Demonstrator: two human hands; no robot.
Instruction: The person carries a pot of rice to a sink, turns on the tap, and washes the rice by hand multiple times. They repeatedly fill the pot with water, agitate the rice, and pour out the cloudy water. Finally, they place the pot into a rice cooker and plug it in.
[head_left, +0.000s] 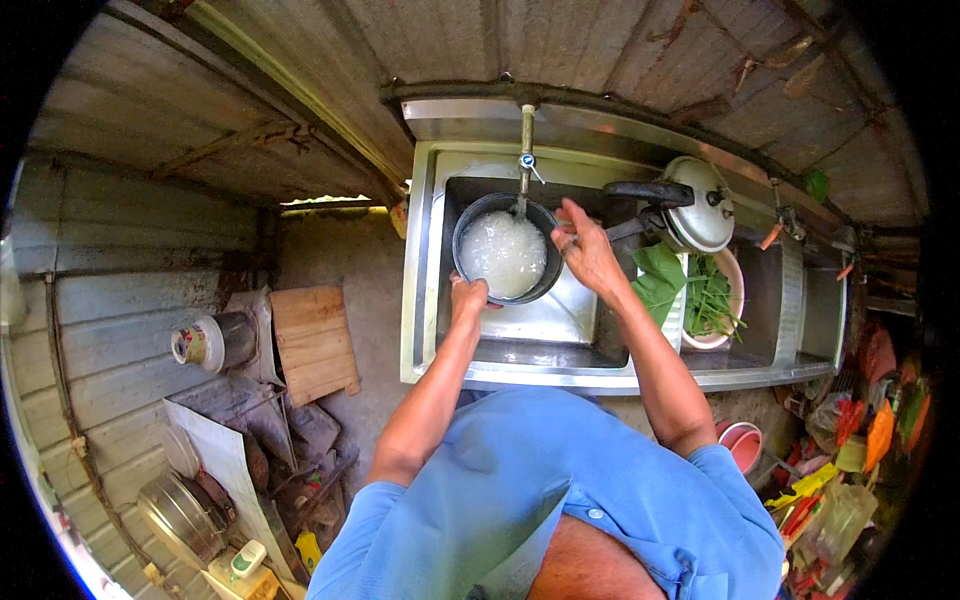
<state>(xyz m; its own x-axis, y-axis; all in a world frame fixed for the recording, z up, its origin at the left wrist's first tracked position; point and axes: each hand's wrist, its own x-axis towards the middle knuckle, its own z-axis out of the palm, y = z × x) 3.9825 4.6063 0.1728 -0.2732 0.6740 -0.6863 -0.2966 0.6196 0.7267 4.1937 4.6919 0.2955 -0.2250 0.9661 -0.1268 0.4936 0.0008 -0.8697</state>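
Observation:
A round dark metal pot (503, 253) with bubbly, whitish water in it is held over the left basin of a stainless steel sink (536, 322). Water runs into it from the tap (527, 139). My left hand (471, 295) grips the pot's near-left rim, thumb up. Just right of the pot, near the tap, my right hand (586, 251) is raised with its fingers apart, holding nothing. Behind it, a pressure cooker lid (699, 204) with a black handle lies on the sink divider, partly over large green leaves (660, 279).
Right of the divider, a pale basin (739, 300) holds cut greens (705, 296). Reddish bowls (742, 446) stand below the sink's right side, near plastic bags (844, 517). At left are a wooden board (315, 343) and a metal pot (176, 514). Corrugated sheet walls surround the place.

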